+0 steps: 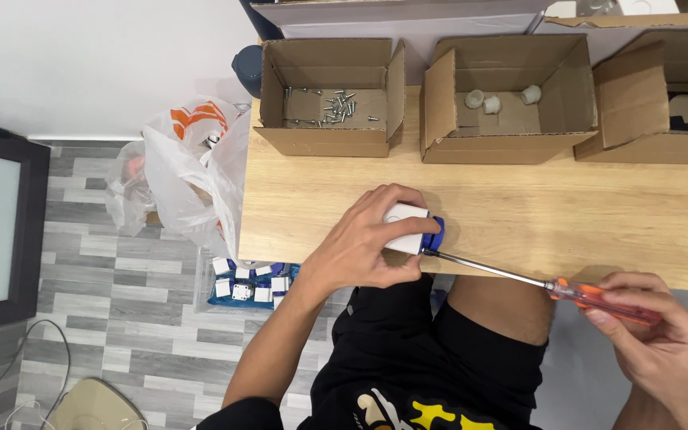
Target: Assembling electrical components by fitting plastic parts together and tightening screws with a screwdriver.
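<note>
My left hand [364,243] grips a small white and blue plastic device [414,229] at the near edge of the wooden table [519,215]. My right hand [656,334] holds a screwdriver [567,288] by its orange handle, off the table's front edge. Its long metal shaft reaches left and its tip touches the device's side.
Three open cardboard boxes stand along the back: one with several screws [332,103], one with white round parts [503,99], one at the right [662,103]. A plastic bag [193,171] and a bin of white and blue devices [248,283] sit left of the table.
</note>
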